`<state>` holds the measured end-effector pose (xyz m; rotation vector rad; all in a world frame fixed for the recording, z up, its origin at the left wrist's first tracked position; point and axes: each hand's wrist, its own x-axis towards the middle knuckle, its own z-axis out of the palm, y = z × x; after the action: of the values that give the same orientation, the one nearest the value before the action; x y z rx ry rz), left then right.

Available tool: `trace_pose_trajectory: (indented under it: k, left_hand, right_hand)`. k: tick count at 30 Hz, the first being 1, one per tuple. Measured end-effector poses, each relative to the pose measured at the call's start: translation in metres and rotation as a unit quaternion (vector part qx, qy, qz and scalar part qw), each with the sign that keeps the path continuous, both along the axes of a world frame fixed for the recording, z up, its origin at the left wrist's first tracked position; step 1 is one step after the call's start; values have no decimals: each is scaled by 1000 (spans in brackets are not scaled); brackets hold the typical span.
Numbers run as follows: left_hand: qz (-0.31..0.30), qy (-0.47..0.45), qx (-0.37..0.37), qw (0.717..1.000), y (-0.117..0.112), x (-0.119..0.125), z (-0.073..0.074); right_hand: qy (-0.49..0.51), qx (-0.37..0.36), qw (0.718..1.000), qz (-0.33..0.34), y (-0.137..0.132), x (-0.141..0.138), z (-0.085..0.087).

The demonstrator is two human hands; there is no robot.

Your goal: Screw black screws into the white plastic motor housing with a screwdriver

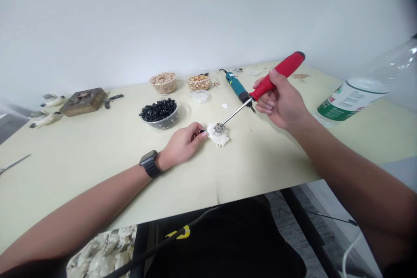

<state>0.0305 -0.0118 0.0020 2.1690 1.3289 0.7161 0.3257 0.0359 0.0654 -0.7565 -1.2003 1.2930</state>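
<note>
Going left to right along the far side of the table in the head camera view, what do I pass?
White plastic parts → wooden block → small dark pliers → tub of pale nuts → tub of darker nuts → teal corded power screwdriver

Fig. Single head cam, worn by person, faces fwd & down at close range over L hand (182, 143) & R hand (280, 100) onto bench (81, 147), wall (195, 17) behind.
</note>
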Motion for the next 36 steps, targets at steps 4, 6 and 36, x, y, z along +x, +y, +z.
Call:
trace_pose_trajectory:
  k: [4,6,36]
  left_hand:
    - [0,-3,-10,1000,1,-1,-1]
    - [2,-4,-13,1000,1,-1,-2]
    - [23,-45,86,995,-6,1,4]
  right_hand:
    - [3,0,1000,10,0,1,-1]
    - [5,1,1000,13,0,1,-1]
    - [-179,276,938,-107,-7,-30,53]
